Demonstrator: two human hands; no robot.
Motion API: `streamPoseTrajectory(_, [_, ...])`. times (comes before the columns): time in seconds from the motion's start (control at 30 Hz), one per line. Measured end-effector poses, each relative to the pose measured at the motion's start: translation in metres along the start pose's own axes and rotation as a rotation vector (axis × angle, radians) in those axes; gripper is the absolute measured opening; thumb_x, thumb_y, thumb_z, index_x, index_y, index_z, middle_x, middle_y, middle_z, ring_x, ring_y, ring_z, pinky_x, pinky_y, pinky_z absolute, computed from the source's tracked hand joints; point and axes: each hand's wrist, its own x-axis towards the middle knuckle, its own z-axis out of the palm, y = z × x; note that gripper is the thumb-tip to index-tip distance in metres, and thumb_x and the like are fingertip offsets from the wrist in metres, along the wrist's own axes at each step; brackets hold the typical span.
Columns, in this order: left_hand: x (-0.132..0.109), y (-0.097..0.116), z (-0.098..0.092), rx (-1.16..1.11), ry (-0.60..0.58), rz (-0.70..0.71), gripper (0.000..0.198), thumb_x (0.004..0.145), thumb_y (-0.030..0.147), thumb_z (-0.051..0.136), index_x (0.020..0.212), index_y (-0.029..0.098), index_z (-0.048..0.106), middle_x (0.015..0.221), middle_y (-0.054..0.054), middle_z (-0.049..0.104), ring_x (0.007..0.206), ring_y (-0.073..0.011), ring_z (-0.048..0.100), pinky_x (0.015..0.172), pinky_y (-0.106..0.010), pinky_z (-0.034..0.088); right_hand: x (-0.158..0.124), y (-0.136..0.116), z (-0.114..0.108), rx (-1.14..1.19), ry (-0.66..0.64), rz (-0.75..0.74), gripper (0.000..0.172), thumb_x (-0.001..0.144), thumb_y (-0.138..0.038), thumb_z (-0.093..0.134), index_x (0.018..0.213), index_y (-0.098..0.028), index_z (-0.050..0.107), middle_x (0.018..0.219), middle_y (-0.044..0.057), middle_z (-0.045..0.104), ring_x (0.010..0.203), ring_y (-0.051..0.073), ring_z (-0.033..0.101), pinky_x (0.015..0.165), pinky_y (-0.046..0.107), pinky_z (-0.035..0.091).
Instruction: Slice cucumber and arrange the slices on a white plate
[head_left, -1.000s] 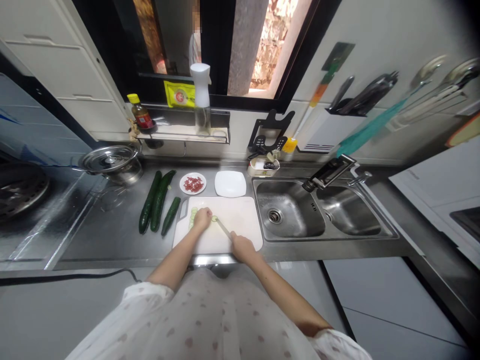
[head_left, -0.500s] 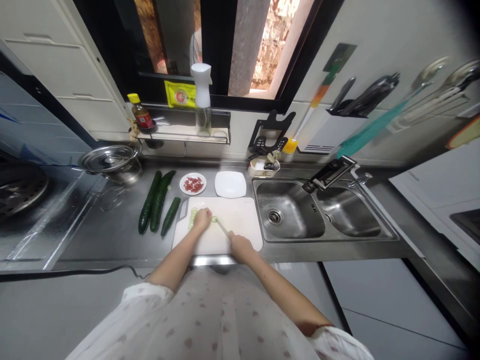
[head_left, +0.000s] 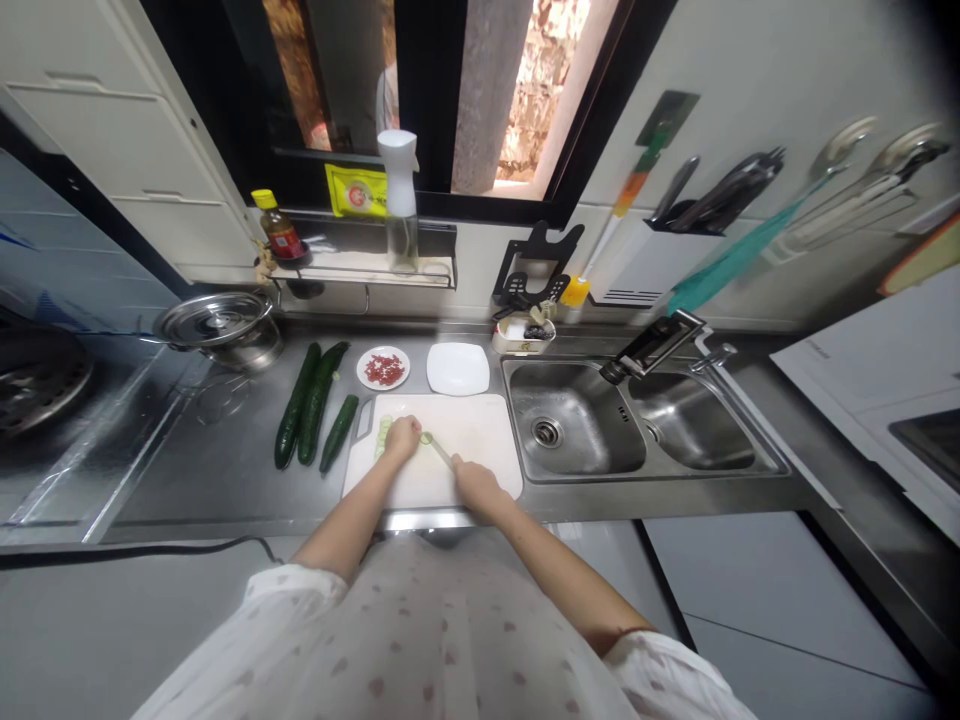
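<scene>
My right hand (head_left: 478, 486) is wrapped round the handle of a knife (head_left: 441, 451), whose blade points up and left over the white cutting board (head_left: 480, 425). By the knife's tip lies a pale green cucumber slice (head_left: 426, 438). Just left of it, my left hand (head_left: 404, 437) is closed with its fingertips drawn together; what they grip is too small to make out. More cucumber slices (head_left: 382, 437) lie in a row on the board, partly behind my left hand. A short cut cucumber (head_left: 339, 434) and two long whole cucumbers (head_left: 309, 405) rest left of the board.
Behind the board stand a small plate of chopped red pieces (head_left: 383, 369) and a white square plate (head_left: 458, 370). A double sink (head_left: 577, 470) adjoins on the right. A lidded steel pot (head_left: 225, 330) is at back left. Above hangs a shelf (head_left: 352, 268) with bottles.
The view has shifted slightly. My right hand and the knife have moved a little to the left; my left hand stays almost in place on the board.
</scene>
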Motion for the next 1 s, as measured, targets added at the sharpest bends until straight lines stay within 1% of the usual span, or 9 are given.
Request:
streamPoseTrajectory(0.2, [0.0,0.0,0.0,-0.001,-0.002,-0.004,0.015,0.083,0.015,0.056,0.091,0.017,0.069,0.098,-0.009,0.071,0.093,-0.0189,0.065,0.08,-0.024,0.045,0.001,0.001,0.003,0.007,0.006,-0.003,0.031,0.093,-0.01,0.032,0.121,-0.015,0.046,0.101,0.016,0.068,0.095,0.024,0.066,0.073,0.032,0.048])
streamPoseTrajectory(0.57, [0.001,0.0,0.0,-0.003,-0.01,-0.006,0.016,0.082,0.014,0.054,0.089,0.018,0.068,0.097,-0.008,0.071,0.091,-0.0191,0.065,0.077,-0.025,0.045,-0.017,0.006,0.001,-0.004,-0.038,0.015,0.03,0.09,-0.01,0.037,0.119,-0.017,0.045,0.102,0.016,0.068,0.095,0.025,0.066,0.072,0.032,0.046])
streamPoseTrajectory(0.8, [0.002,0.001,-0.001,-0.005,-0.018,-0.015,0.015,0.082,0.014,0.055,0.088,0.018,0.068,0.093,-0.007,0.072,0.09,-0.0181,0.065,0.078,-0.024,0.045,-0.008,-0.001,-0.004,-0.007,-0.014,0.009,0.031,0.091,-0.007,0.034,0.12,-0.016,0.045,0.102,0.015,0.068,0.097,0.024,0.066,0.074,0.032,0.047])
streamPoseTrajectory(1.0, [0.002,0.001,-0.002,-0.007,-0.021,-0.017,0.015,0.082,0.014,0.055,0.088,0.019,0.068,0.094,-0.007,0.072,0.09,-0.018,0.065,0.077,-0.024,0.045,0.0,-0.001,-0.003,-0.013,-0.016,0.009,0.033,0.092,-0.008,0.033,0.121,-0.015,0.045,0.102,0.016,0.068,0.098,0.024,0.066,0.074,0.032,0.047])
